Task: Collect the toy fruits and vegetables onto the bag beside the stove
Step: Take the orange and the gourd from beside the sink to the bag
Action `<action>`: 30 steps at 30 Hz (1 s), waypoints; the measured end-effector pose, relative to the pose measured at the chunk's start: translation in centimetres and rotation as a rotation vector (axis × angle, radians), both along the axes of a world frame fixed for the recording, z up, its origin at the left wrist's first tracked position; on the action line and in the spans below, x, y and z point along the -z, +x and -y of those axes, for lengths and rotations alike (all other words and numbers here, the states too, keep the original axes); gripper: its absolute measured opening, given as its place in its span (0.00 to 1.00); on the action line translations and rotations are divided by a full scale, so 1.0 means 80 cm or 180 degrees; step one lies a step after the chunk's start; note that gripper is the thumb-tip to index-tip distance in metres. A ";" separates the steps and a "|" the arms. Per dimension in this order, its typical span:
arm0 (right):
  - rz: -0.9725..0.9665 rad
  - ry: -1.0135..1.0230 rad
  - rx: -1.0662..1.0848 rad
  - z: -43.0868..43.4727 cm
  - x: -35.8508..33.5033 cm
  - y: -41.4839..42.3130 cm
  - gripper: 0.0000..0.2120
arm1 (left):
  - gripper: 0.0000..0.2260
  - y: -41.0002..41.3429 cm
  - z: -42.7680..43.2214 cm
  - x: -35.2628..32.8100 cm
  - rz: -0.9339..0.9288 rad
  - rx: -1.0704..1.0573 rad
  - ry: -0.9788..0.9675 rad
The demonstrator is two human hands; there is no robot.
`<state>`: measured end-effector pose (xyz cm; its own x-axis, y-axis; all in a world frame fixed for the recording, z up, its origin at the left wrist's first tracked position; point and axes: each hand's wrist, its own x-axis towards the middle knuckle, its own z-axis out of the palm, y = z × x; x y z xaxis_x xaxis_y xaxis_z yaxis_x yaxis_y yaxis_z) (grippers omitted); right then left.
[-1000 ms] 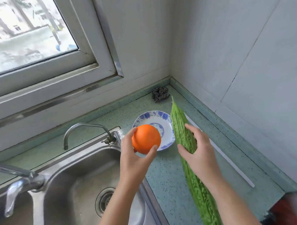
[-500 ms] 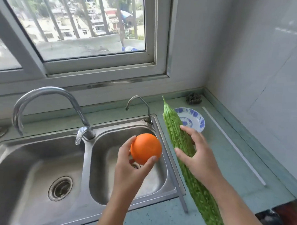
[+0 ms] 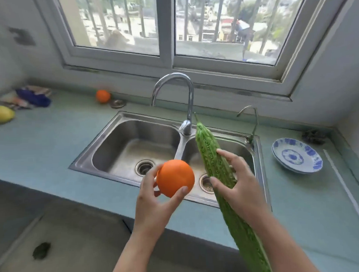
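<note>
Green countertop (image 3: 42, 144) surrounds a double steel sink (image 3: 134, 145), over whose near edge both hands are held. An orange (image 3: 175, 177) is cupped by the left hand (image 3: 154, 204), thumb and fingertips pressed around its lower half. Right of it, a long bitter gourd (image 3: 212, 161) is gripped mid-length by the right hand (image 3: 241, 186), fingers curled over it. Beyond the sink's far left corner, a second orange (image 3: 103, 96) is seen, and further left a yellow fruit (image 3: 2, 114) beside a blurred bag (image 3: 28, 98).

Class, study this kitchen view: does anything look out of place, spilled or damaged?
Nothing is spilled or broken. One orange sits loose on the counter behind the sink, and a yellow fruit lies at far left. The hands hold another orange and a bitter gourd.
</note>
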<state>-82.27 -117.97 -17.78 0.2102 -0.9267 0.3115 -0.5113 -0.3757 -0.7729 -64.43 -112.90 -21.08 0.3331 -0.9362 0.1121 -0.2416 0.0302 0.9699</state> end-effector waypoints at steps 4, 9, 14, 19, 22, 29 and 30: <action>0.0035 -0.0040 -0.0652 0.006 -0.010 0.042 0.29 | 0.28 0.024 -0.043 -0.011 0.0035 -0.0586 -0.0080; 0.0037 -0.0133 -0.1464 0.000 -0.022 0.087 0.28 | 0.30 0.037 -0.093 -0.025 0.0046 -0.1438 -0.0221; -0.0030 -0.0072 -0.2094 -0.016 -0.009 0.105 0.27 | 0.30 0.023 -0.131 -0.022 0.0150 -0.2315 -0.0305; -0.0044 0.0000 -0.2360 -0.041 -0.005 0.125 0.29 | 0.33 0.021 -0.177 -0.013 0.0174 -0.2842 -0.0233; -0.0136 -0.0054 -0.2584 -0.063 -0.004 0.146 0.28 | 0.32 0.032 -0.205 -0.009 0.0123 -0.3065 -0.0271; -0.0211 -0.0093 -0.2937 -0.133 0.005 0.214 0.30 | 0.30 0.076 -0.279 0.004 0.0079 -0.3294 -0.0285; -0.0228 -0.0088 -0.2970 -0.147 0.006 0.228 0.29 | 0.31 0.086 -0.294 0.006 0.0078 -0.3314 -0.0293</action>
<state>-64.02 -106.22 -18.29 0.8848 -0.3659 0.2884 -0.0396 -0.6759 -0.7359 -57.56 -89.42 -21.56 0.9668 -0.1751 0.1860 -0.2100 -0.1306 0.9689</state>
